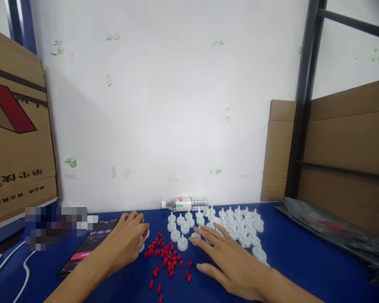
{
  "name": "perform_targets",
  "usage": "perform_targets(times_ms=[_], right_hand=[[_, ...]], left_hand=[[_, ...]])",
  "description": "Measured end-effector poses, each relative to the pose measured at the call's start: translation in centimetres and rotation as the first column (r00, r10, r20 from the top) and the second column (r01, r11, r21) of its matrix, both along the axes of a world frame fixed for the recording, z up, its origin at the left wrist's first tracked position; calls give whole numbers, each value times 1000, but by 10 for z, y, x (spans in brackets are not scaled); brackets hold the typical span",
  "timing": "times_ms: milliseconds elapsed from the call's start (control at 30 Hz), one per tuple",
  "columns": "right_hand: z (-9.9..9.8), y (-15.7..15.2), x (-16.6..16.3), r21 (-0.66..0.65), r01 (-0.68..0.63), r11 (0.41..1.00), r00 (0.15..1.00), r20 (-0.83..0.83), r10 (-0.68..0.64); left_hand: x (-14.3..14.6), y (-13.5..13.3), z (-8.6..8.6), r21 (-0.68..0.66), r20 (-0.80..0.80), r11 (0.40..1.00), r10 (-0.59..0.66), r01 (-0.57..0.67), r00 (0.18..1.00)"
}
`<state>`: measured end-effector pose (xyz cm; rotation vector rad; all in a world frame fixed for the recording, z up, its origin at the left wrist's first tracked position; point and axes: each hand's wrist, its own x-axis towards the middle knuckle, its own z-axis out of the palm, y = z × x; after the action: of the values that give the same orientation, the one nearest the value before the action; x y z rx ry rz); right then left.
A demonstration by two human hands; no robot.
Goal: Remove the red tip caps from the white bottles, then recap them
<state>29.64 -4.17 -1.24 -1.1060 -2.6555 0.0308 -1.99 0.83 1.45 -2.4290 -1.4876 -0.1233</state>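
My left hand [126, 240] rests on the blue table [303, 261] with its fingers curled over a white cap [146, 234] at the left edge of the parts. My right hand [227, 256] lies flat with fingers spread, fingertips reaching the white nozzle caps [236, 225] that stand in rows. Several small red caps [166, 256] are scattered on the table between my two hands. One white nozzle cap [182, 243] stands just in front of my right fingertips.
A plastic water bottle [185, 203] lies against the white wall. A phone [90, 246] showing a timer lies left of my left hand, with white cables [22, 269] beside it. Cardboard boxes [15, 139] stand left and right; a dark plastic bag [331, 231] lies right.
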Motion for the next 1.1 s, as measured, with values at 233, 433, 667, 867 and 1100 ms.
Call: perform_targets(times_ms=[233, 433, 667, 867, 1100], right_hand=[[-1, 1, 1, 53, -2, 999, 1000, -16, 2], [1, -1, -1, 65, 4, 998, 997, -75, 1], [4, -3, -5, 92, -60, 994, 995, -78, 67], [-2, -4, -7, 101, -82, 991, 990, -107, 93], [-2, -5, -6, 183, -6, 983, 995, -94, 23]], left_hand=[[-1, -6, 2, 1, 87, 999, -50, 50, 995], [2, -10, 1, -83, 124, 995, -42, 53, 991], [4, -5, -5, -151, 89, 986, -54, 67, 995], [6, -9, -7, -75, 61, 993, -87, 91, 994], [16, -10, -4, 112, 80, 981, -171, 161, 982]])
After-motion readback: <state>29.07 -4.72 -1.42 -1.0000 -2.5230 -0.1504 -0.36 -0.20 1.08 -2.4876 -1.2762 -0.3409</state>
